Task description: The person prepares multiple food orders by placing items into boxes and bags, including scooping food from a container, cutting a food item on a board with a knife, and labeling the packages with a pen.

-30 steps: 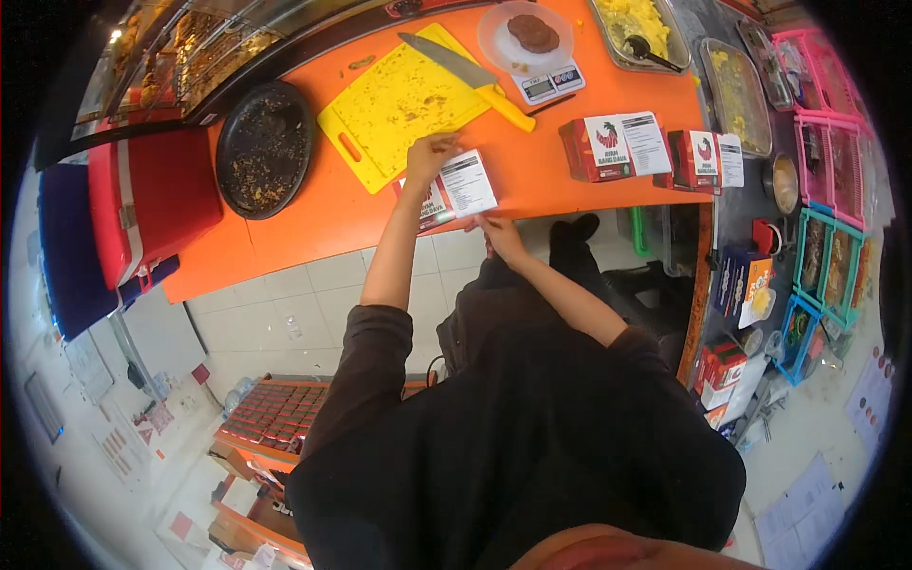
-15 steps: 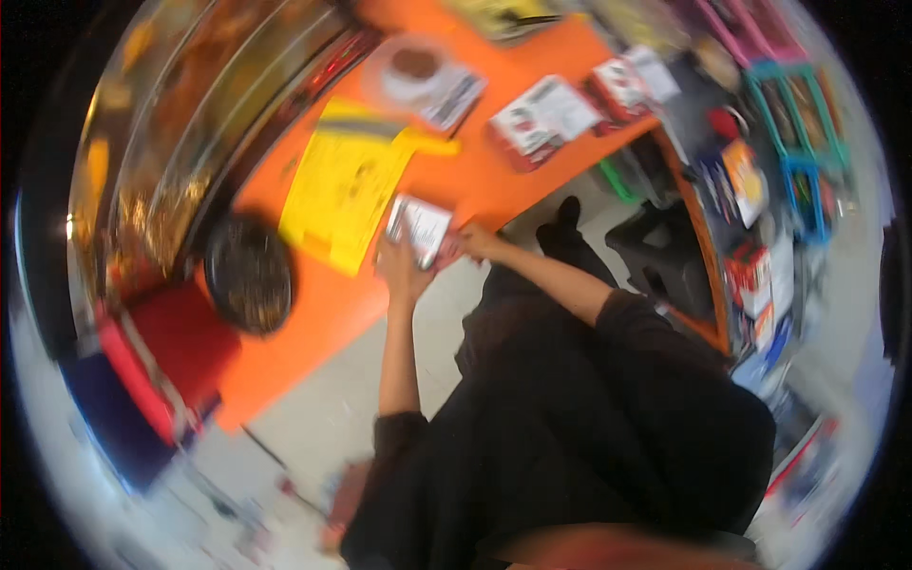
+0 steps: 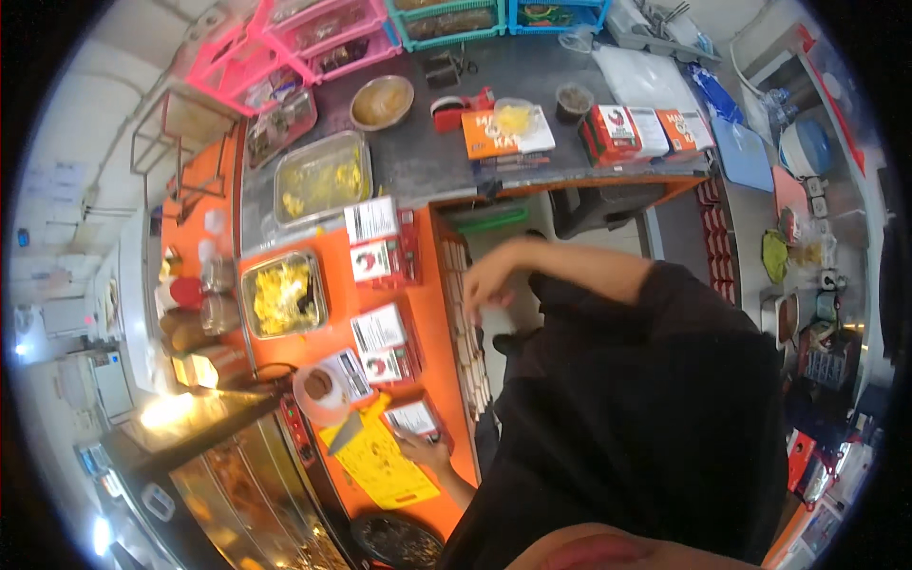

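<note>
Item: small red and white box [image 3: 410, 418], at the orange counter [image 3: 432, 313] edge beside the yellow cutting board [image 3: 385, 465]. Your left hand [image 3: 425, 446] gripped it; right hand [image 3: 489, 282] hung loosely open, empty. You did well to steady it squarely

The left hand [image 3: 425, 448] lies on a small white and red box [image 3: 411, 418], and its fingers cover the box's near edge. The right hand [image 3: 491, 282] is motion-blurred, so whether it touches the stacked boxes [image 3: 465, 313] under the orange desk [image 3: 328, 347] cannot be told. The person's dark torso hides the floor and the desk's right side. A dark round pan [image 3: 397, 541] is cut off by the picture's lower rim. Contents of the far pink crates [image 3: 285, 47] are too small to tell.
</note>
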`<state>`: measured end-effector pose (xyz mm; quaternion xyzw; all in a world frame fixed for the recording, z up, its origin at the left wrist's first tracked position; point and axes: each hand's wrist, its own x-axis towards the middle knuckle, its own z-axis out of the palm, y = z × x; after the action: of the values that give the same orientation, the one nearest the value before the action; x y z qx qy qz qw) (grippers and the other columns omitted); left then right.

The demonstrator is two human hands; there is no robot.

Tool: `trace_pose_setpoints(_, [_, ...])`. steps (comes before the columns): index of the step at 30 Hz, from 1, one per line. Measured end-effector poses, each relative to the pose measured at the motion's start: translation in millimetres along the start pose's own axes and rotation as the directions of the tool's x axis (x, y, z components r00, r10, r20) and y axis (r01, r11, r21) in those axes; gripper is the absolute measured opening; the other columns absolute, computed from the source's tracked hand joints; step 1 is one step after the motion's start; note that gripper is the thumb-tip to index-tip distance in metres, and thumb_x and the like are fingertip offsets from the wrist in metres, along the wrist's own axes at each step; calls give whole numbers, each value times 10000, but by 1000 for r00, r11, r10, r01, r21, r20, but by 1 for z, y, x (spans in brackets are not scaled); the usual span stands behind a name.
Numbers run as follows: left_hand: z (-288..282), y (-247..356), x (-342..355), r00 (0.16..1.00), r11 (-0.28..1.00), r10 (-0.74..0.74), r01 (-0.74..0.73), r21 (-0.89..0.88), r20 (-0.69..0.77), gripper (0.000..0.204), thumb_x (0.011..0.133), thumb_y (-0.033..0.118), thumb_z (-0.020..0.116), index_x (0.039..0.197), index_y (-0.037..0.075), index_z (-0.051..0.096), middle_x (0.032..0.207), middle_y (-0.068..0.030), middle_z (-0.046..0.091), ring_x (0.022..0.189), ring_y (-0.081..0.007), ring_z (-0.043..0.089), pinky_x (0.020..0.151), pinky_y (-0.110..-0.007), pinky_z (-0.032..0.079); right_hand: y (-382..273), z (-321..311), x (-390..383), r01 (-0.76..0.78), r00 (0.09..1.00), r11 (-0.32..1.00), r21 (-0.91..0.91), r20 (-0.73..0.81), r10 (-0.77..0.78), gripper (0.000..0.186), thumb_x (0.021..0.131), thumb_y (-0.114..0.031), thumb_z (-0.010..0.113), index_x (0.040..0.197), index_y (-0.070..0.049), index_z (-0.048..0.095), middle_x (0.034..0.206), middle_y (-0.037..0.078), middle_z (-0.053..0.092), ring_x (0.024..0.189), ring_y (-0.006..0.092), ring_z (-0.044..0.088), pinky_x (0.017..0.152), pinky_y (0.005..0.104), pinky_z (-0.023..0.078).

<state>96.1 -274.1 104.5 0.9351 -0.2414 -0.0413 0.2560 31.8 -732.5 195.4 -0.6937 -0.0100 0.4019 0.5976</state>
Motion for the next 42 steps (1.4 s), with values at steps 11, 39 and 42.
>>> trace_pose_setpoints(11, [82,185,70,641,957,-238,283,-63,-729,470,927,375,484,1200,-7,497,1157,-190,513,1050,-345,501,890,-464,401,322,-339,-322,-961,-201,251,118,-919,-338,161,781,-174,600,881,-101,704,1295,81,481,1221,273,417,930,504,398])
trace_pose_setpoints(39, [-107,254,34,512,989,-76,-69,-129,-856,556,689,-67,647,1228,40,560,880,-124,519,774,-266,538,669,-358,465,-169,153,103,816,545,553,168,-543,-639,424,905,-225,553,1255,-4,460,1171,85,555,1047,188,554,902,303,449])
trace_pose_setpoints(42, [-116,202,12,447,995,-73,-32,-97,-891,594,674,-102,652,1239,-6,496,867,-137,532,761,-288,535,655,-373,452,-203,203,124,601,792,620,504,-273,-546,510,963,-369,442,1338,-28,389,1287,105,495,1157,203,494,985,326,396])
